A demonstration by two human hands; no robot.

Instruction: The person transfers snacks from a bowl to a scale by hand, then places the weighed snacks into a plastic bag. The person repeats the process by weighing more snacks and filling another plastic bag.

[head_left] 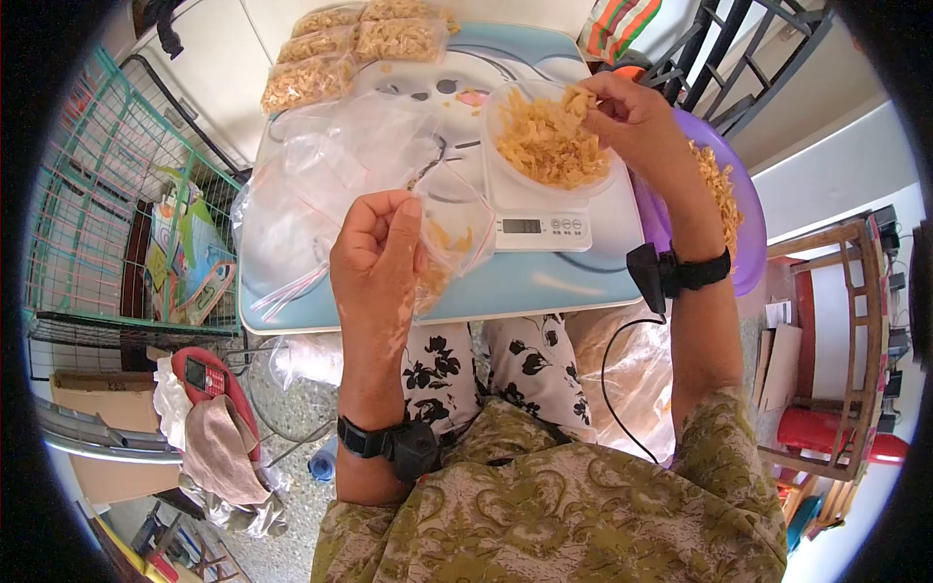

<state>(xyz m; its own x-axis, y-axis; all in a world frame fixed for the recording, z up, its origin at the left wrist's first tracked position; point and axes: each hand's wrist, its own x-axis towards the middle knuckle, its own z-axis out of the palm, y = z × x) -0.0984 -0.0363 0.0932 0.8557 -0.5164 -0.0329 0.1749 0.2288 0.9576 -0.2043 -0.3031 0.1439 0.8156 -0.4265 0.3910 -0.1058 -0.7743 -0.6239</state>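
My left hand point(379, 243) is closed on the edge of a clear zip bag point(466, 219), which has some yellow dried pieces inside. My right hand point(622, 112) pinches dried pieces at the right rim of a clear round bowl point(494, 146). Yellow flakes point(554, 146) fill much of this bowl, which rests on a white kitchen scale point(540, 231) with a small display. To the right of the scale, partly behind my right forearm, a purple basin point(750, 209) holds more dried pieces point(717, 185).
Several filled bags point(340, 53) are stacked at the back left of the table point(389, 319). Empty clear bags point(321, 160) lie on its left half. A green wire cage point(107, 223) stands left; a red stool point(243, 418) with cloths and a phone point(205, 376) is below it.
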